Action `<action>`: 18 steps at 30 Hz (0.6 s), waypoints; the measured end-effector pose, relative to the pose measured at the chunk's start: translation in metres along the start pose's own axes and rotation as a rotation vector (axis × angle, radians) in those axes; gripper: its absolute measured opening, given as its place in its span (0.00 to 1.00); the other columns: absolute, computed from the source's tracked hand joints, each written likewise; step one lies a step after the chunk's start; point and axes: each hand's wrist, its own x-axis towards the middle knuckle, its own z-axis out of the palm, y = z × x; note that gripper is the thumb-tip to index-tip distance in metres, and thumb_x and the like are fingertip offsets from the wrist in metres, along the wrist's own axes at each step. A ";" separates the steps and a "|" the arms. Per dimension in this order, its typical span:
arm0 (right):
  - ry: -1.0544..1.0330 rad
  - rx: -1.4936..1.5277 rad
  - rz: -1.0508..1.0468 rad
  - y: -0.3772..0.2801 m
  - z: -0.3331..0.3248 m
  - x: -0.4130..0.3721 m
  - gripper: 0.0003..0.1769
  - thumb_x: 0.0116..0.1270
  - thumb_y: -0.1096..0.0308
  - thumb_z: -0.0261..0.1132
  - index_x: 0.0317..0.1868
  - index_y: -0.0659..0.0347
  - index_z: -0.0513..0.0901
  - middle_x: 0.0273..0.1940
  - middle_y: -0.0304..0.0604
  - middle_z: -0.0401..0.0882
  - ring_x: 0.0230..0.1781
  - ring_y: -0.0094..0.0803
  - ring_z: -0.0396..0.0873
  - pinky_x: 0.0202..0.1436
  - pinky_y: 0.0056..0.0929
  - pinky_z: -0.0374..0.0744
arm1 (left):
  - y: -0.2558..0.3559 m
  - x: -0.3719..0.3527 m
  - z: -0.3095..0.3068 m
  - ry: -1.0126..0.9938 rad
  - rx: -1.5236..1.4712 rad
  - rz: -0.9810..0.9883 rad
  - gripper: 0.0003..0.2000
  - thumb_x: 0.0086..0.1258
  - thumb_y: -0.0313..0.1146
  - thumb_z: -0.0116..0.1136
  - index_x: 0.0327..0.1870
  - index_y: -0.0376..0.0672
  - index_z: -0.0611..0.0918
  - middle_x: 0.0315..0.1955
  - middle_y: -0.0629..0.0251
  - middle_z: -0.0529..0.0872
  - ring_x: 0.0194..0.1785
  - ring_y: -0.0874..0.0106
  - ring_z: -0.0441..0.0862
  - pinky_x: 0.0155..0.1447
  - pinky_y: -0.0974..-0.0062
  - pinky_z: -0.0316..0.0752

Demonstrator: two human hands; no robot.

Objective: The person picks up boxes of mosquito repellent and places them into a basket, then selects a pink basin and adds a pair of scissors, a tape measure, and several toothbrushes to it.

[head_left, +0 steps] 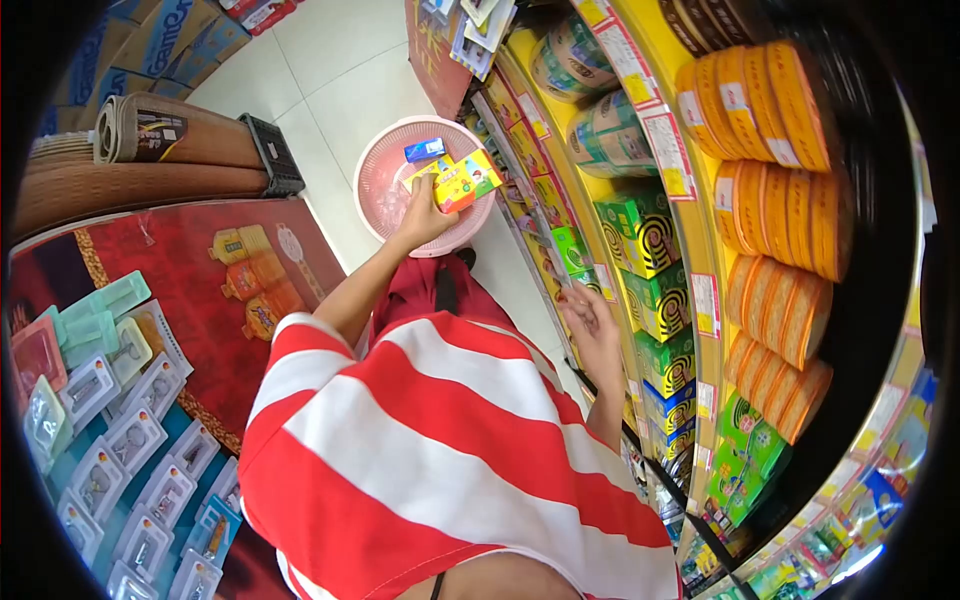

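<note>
My left hand is closed around the near edge of a yellow box with colourful printing, above a round pink plastic basket. A small blue packet appears beside the box, within the basket's rim. Clear plastic seems to lie in the basket under my hand, but I cannot make out what it is. Off to the right, my right hand is beside the shelf edge, its fingers loosely bent and apart, with nothing visible in them. The nearest shelf goods are green boxes.
Shelves on the right hold green coil-pattern boxes, orange round packs and wrapped rolls. To the left, a red-covered stand carries hooks in blister packs. Rolled mats lie behind it. Pale floor tiles are ahead.
</note>
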 end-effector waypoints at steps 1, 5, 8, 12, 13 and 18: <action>0.005 0.001 -0.008 -0.004 -0.001 0.005 0.23 0.65 0.77 0.59 0.61 0.65 0.68 0.54 0.50 0.76 0.47 0.30 0.80 0.53 0.28 0.75 | 0.028 0.001 -0.015 0.015 -0.002 0.097 0.35 0.45 0.33 0.67 0.57 0.34 0.64 0.47 0.44 0.68 0.55 0.47 0.68 0.58 0.62 0.68; 0.044 -0.026 -0.162 -0.025 0.001 0.026 0.26 0.65 0.75 0.60 0.63 0.63 0.66 0.48 0.47 0.76 0.46 0.30 0.79 0.50 0.26 0.75 | 0.103 -0.004 -0.048 0.032 -0.039 0.403 0.33 0.46 0.30 0.66 0.57 0.38 0.66 0.47 0.48 0.68 0.54 0.50 0.70 0.58 0.63 0.69; 0.128 0.034 -0.327 -0.056 0.010 0.033 0.28 0.66 0.75 0.60 0.66 0.63 0.62 0.50 0.46 0.72 0.46 0.29 0.78 0.49 0.25 0.75 | 0.157 -0.013 -0.070 -0.049 -0.085 0.523 0.34 0.44 0.28 0.66 0.58 0.38 0.67 0.50 0.49 0.68 0.56 0.52 0.69 0.59 0.64 0.68; 0.137 0.354 -0.393 -0.070 0.011 0.038 0.30 0.66 0.75 0.59 0.67 0.64 0.59 0.54 0.46 0.71 0.46 0.28 0.77 0.48 0.25 0.77 | 0.201 -0.021 -0.089 -0.155 -0.071 0.671 0.37 0.44 0.26 0.67 0.61 0.41 0.67 0.54 0.51 0.68 0.60 0.53 0.67 0.62 0.67 0.66; 0.181 0.296 -0.431 -0.065 0.007 0.042 0.29 0.66 0.76 0.58 0.66 0.65 0.59 0.53 0.47 0.73 0.45 0.27 0.78 0.47 0.24 0.78 | 0.211 -0.023 -0.091 -0.108 -0.063 0.726 0.37 0.44 0.26 0.67 0.61 0.40 0.67 0.55 0.50 0.68 0.60 0.53 0.67 0.63 0.66 0.65; 0.280 0.414 -0.533 -0.093 -0.010 0.026 0.23 0.66 0.78 0.57 0.61 0.71 0.63 0.52 0.50 0.73 0.52 0.32 0.75 0.51 0.29 0.78 | 0.257 -0.019 -0.113 -0.105 -0.070 0.940 0.37 0.47 0.24 0.71 0.62 0.41 0.66 0.59 0.52 0.67 0.62 0.55 0.67 0.60 0.66 0.71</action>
